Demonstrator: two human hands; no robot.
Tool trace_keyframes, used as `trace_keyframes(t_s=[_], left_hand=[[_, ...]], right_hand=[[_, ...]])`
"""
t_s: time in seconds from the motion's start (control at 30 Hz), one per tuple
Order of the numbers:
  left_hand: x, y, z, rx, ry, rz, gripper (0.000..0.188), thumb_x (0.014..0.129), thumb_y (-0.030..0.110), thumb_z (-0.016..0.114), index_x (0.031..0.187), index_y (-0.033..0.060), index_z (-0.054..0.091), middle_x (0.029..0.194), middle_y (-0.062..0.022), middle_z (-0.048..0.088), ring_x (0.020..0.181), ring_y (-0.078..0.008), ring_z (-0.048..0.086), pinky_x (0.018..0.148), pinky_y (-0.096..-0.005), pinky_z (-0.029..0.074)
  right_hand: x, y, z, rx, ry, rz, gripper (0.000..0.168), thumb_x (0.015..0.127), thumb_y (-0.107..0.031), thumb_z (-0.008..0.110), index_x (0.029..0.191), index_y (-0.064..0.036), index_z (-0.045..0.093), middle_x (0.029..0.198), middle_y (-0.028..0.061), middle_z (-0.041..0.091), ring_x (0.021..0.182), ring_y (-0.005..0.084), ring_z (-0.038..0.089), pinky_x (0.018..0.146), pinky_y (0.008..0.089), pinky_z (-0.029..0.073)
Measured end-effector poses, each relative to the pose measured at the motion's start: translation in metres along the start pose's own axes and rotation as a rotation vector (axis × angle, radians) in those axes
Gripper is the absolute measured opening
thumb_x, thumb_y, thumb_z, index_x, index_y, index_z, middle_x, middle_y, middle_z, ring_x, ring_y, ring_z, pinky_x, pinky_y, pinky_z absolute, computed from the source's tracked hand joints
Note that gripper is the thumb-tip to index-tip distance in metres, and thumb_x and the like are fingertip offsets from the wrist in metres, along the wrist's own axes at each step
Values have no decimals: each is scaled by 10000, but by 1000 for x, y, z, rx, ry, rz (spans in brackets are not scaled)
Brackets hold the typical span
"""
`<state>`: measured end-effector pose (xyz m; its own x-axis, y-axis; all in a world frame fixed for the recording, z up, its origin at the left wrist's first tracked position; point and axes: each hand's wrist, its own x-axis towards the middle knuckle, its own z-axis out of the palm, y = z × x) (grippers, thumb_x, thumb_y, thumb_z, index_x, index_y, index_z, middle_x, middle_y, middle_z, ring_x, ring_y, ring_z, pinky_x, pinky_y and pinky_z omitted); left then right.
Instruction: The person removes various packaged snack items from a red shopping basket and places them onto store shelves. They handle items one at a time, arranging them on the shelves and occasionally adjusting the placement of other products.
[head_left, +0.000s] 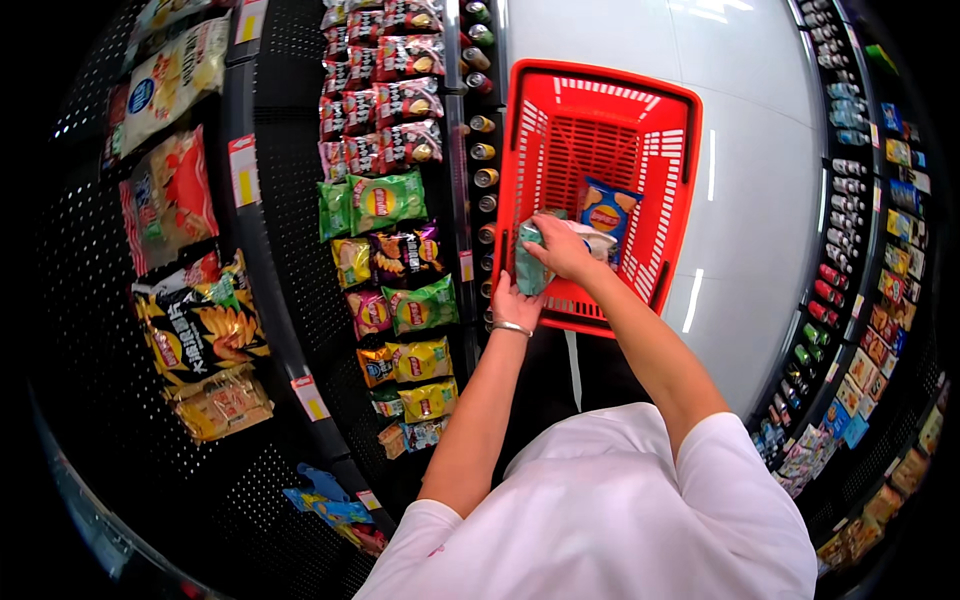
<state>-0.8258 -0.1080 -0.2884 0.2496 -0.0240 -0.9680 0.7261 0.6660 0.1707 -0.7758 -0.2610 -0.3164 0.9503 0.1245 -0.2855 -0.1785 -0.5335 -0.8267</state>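
My right hand (561, 244) reaches into a red plastic shopping basket (694, 187) and grips a pale green snack bag (531, 262) near the basket's left wall. My left hand (516, 300), with a silver bangle at its wrist, is at the near left corner of the basket, just below the same bag; whether its fingers hold the bag or the rim I cannot tell. A blue Lay's chip bag (602, 214) lies in the basket to the right of my right hand. A white package (598, 238) lies against it, partly hidden by my right hand and wrist.
Black shelving at the left holds rows of snack bags, among them a green chip bag (405, 202) and a black chip bag (199, 322). Drink cans (486, 178) line a lower shelf beside the basket. Across the pale tiled floor (739, 187), shelves carry bottles, cans and packets.
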Motion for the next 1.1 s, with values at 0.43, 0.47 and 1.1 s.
trace_keyframes(t_s=[0.43, 0.47, 1.1], left_hand=[[-82, 0, 5, 293, -139, 322, 581, 903, 269, 630, 1387, 33, 411, 1314, -120, 518, 1214, -255, 488, 1058, -429, 367], [-90, -2, 7, 419, -159, 443, 604, 878, 205, 658, 1395, 25, 404, 1301, -124, 524, 1202, -255, 500, 1050, -427, 376], [-244, 86, 42, 697, -114, 1437, 327, 930, 300, 660, 1076, 19, 580, 915, -59, 637, 835, -146, 583, 756, -316, 489]], right_hand=[[-54, -40, -48, 146, 162, 102, 597, 866, -377, 668, 1299, -5, 491, 1237, 220, 559, 1170, 380, 520, 999, 426, 413], [-59, -47, -53, 170, 190, 129, 593, 869, -379, 664, 1296, -4, 494, 1231, 220, 561, 1164, 381, 522, 997, 427, 413], [-150, -253, -149, 256, 406, -368, 585, 741, -149, 771, 1259, -23, 532, 1023, 102, 512, 862, 203, 572, 771, 327, 509]])
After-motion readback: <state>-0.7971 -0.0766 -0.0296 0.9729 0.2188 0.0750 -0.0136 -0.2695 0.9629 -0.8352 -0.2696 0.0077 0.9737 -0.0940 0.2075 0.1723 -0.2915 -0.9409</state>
